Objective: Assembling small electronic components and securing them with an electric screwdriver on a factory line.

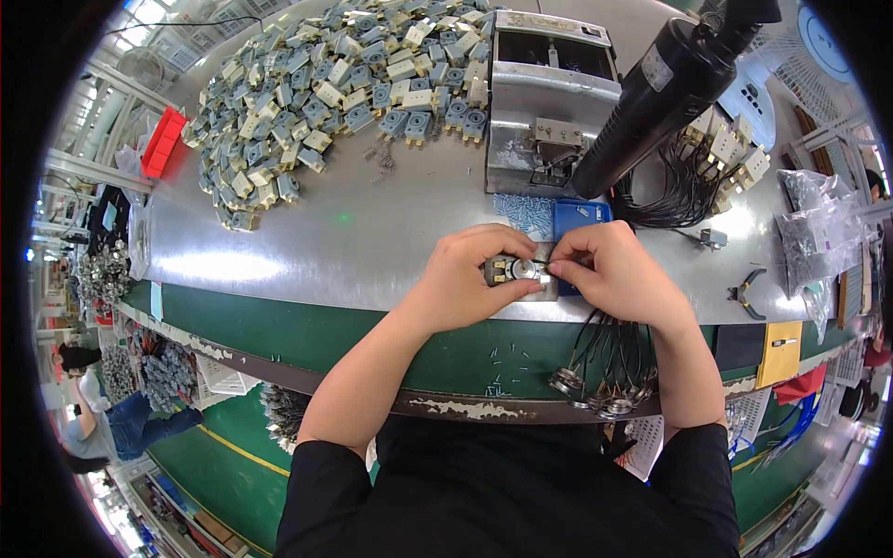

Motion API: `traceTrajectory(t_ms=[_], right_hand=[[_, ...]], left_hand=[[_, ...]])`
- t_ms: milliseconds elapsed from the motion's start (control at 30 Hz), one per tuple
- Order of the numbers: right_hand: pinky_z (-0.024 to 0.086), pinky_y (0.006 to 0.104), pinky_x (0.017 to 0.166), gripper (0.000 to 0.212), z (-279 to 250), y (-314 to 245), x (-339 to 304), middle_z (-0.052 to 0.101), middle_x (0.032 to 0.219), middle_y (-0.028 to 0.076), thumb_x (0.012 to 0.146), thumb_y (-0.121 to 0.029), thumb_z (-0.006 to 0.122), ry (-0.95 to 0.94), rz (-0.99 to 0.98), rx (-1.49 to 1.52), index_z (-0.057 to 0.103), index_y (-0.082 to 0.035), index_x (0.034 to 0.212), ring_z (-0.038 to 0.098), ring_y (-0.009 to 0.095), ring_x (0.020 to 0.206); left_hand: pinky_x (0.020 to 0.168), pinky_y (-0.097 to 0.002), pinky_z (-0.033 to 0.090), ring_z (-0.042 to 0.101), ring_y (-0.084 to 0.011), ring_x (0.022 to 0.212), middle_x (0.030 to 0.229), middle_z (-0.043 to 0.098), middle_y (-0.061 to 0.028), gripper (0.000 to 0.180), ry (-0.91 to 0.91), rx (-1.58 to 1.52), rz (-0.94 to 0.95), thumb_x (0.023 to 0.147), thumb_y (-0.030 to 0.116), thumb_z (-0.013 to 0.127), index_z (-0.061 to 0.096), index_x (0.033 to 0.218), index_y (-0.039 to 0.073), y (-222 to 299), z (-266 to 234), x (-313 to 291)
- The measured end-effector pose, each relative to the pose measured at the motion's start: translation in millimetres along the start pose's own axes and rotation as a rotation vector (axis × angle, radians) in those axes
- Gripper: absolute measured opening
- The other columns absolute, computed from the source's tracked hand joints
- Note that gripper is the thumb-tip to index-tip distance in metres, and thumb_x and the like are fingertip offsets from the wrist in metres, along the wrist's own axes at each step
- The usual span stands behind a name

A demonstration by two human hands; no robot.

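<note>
My left hand (465, 282) grips a small switch-like block (499, 271) by its sides, thumb nearest me and fingers on the far side. A round metal piece (526, 268) sits at its right end, with brass-coloured contacts to the left. Against that end, my right hand (617, 277) has thumb and forefinger pinched together; what lies between them is too small to make out. Black wires with round metal ends (609, 395) hang over the table's front edge below my right hand. Small screws (526, 214) lie just beyond my hands, beside a blue tray (584, 216).
A large pile of grey and cream blocks (353, 88) covers the back left. A metal machine (549, 84) and a tilted black cylindrical tool (656, 102) stand ahead. Rightward are bundled black cables (665, 200), cutters (747, 294) and plastic bags (819, 232). A red bin (164, 142) stands far left.
</note>
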State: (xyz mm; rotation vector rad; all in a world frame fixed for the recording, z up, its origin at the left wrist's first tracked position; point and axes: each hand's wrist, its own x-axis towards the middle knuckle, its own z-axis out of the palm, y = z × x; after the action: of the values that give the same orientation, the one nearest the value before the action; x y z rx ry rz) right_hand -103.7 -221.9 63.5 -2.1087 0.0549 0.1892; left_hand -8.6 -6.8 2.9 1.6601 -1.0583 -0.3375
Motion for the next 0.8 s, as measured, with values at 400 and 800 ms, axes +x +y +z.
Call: traceTrajectory(t_ms=[400,800], right_hand=[[0.054,0.042,0.077,0.014,6.4,5.1,5.0,0.066,0.087,0.016,0.083,0.004,0.071,0.044,-0.371,-0.287,0.07,0.003,0.097,0.064,0.037,0.087],[0.054,0.0406,0.076,0.015,-0.6,15.3,15.4,0.068,0.092,0.015,0.081,0.007,0.072,-0.036,-0.45,-0.246,0.073,0.003,0.096,0.065,0.034,0.088]], left_hand=[[0.093,-0.0382,0.057,0.073,-0.0296,0.106,0.115,0.075,-0.0146,0.032,-0.031,-0.072,-0.081,0.073,0.004,0.091,0.072,0.099,0.0,-1.7,-5.8,2.4],[0.093,-0.038,0.058,0.074,-0.0294,0.105,0.112,0.076,-0.014,0.033,-0.024,-0.05,-0.043,0.073,0.007,0.091,0.073,0.099,0.0,-4.4,-5.8,1.0]])
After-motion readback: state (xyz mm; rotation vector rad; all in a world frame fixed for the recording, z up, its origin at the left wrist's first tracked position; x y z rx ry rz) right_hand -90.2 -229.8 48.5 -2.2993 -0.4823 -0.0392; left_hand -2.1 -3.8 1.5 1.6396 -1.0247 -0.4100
